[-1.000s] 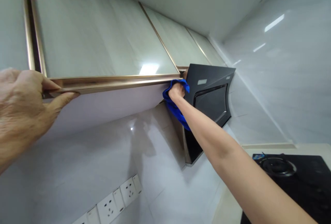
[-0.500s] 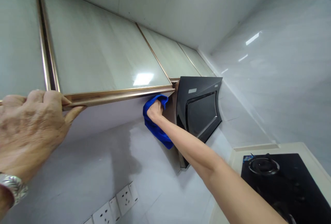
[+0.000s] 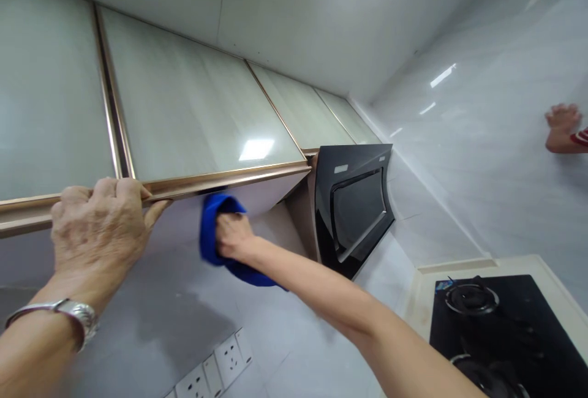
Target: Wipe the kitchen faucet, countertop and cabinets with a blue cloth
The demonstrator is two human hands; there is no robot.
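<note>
My left hand (image 3: 103, 226), with a silver bracelet on the wrist, is closed over the gold lower edge (image 3: 197, 183) of the wall cabinets. Its fingers hook over the top of the rail and the thumb lies underneath. My right hand (image 3: 234, 236) reaches up under the same cabinet and is closed on a blue cloth (image 3: 210, 226). The cloth wraps round the fingers, and a loose part of it hangs below the wrist. It is close to the cabinet's underside; whether it touches is hard to tell through the blur.
A black range hood (image 3: 356, 202) hangs to the right of the cabinets. Below it, a black gas stove (image 3: 505, 330) sits in a pale counter. White wall sockets (image 3: 229, 355) line the wall. At far right, another person's hand (image 3: 564, 117), with a red-and-white cuff, is by the wall.
My right hand has moved left with the blue cloth, away from the hood. The view has shifted, so my left hand appears further right. Another person's hand has come into view at right.
</note>
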